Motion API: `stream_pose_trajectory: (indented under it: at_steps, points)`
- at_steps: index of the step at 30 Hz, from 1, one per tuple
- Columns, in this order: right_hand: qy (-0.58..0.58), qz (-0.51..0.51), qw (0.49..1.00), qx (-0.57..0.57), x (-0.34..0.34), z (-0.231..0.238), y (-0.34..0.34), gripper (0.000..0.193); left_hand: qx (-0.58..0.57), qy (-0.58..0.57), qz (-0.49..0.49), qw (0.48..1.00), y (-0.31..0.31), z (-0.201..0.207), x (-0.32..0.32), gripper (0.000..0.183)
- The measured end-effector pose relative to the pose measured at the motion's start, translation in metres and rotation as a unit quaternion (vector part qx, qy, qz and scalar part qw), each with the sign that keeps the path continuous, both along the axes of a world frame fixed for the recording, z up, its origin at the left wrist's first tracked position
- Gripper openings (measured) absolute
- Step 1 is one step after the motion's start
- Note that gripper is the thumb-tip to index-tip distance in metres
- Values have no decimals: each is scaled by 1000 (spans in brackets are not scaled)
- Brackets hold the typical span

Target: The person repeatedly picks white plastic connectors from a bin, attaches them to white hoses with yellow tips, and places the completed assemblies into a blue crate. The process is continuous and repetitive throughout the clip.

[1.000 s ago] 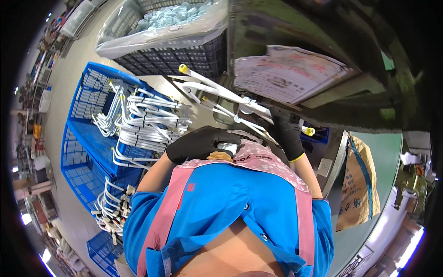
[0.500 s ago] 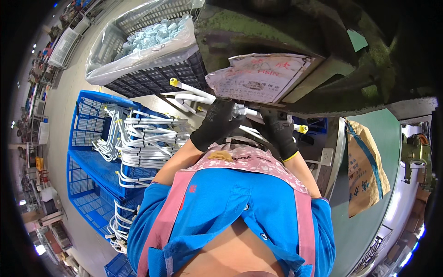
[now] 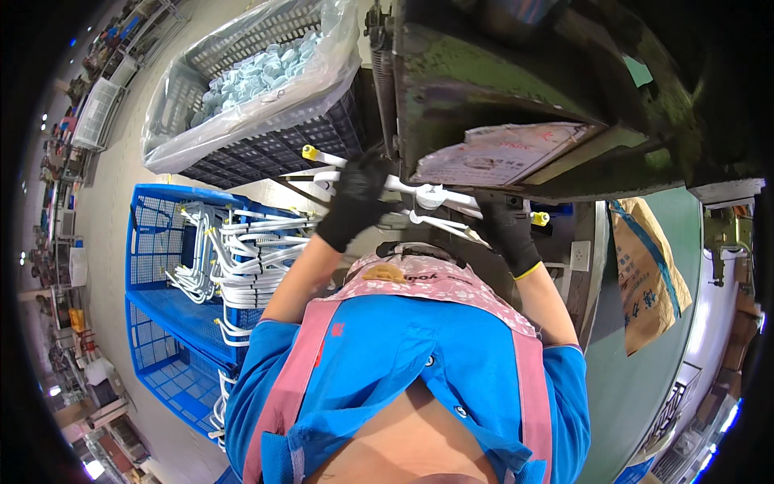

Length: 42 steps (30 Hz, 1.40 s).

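Frame (image 3: 458, 199), gripped by left hand (image 3: 359, 203) and right hand (image 3: 506, 232), lies near edge of machine (image 3: 476, 77).

So the left grip (image 3: 357, 203), a black-gloved hand, had been down at the pink floral apron (image 3: 419, 276) with a small whitish piece, then went up over the middle of the white tubular frame (image 3: 458, 199). Now it'd moved further left, nearer the yellow end cap (image 3: 309, 152), leaving the round whitish disc (image 3: 430, 195) uncovered again.
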State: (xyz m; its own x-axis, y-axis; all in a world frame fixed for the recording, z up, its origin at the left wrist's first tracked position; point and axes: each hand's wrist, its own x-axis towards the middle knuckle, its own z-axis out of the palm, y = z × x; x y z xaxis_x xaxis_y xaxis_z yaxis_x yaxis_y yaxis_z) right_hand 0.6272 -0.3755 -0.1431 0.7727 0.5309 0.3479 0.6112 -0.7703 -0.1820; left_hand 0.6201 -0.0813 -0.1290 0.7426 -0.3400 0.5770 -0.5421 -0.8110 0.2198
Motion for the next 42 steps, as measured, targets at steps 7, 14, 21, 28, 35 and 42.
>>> stream_pose_trajectory:
  at_steps: [7,14,21,28,35,42]
  points:
    - [-31,-46,998,9,15,-35,-4,29,161,140,93,973,60,-15,10,23]
    - [-31,-111,993,-14,1,-23,1,41,75,-17,25,997,61,-28,20,23]
    - [-49,-126,990,-30,1,-1,14,33,103,18,30,994,59,-25,27,8]
    - [-70,-130,988,-42,0,4,17,28,89,51,34,994,61,-30,24,6]
    - [62,-141,987,-47,-1,8,17,36,84,44,41,995,60,-31,20,9]
    - [-55,-110,992,-24,4,11,17,28,102,28,44,993,59,-24,23,18]
